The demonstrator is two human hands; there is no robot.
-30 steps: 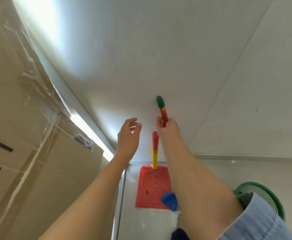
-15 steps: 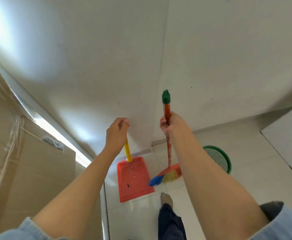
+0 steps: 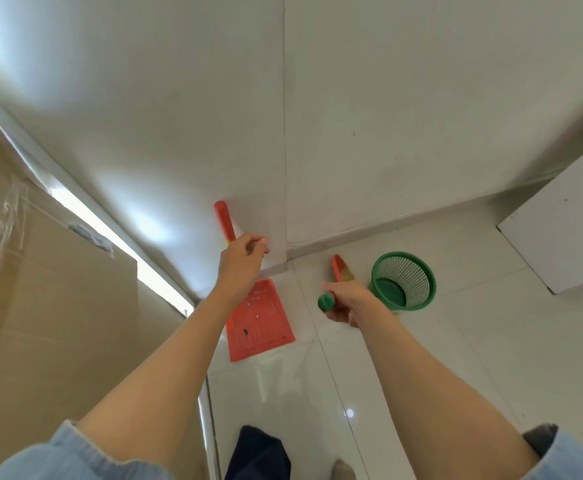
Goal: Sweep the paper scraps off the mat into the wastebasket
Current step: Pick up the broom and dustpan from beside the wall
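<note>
My left hand (image 3: 243,261) is closed around the long handle of a red dustpan (image 3: 259,323); the pan's blade hangs just above the white floor by the wall corner, with a few small specks in it. My right hand (image 3: 347,303) grips a broom (image 3: 340,271) near its green end cap, and the red and yellow broom head points down toward the floor beside the green mesh wastebasket (image 3: 404,282). The wastebasket stands upright just right of the broom. No mat or paper scraps show in this view.
Large taped cardboard boxes (image 3: 51,306) fill the left side. A white wall corner (image 3: 285,168) rises ahead, and a white cabinet (image 3: 567,230) stands at the right. My leg and foot (image 3: 262,455) are at the bottom on glossy white tiles.
The view has swung right and down. My right hand lowered and tipped the broom toward the wastebasket. My left hand lifted the dustpan handle, which it grasped half a second before.
</note>
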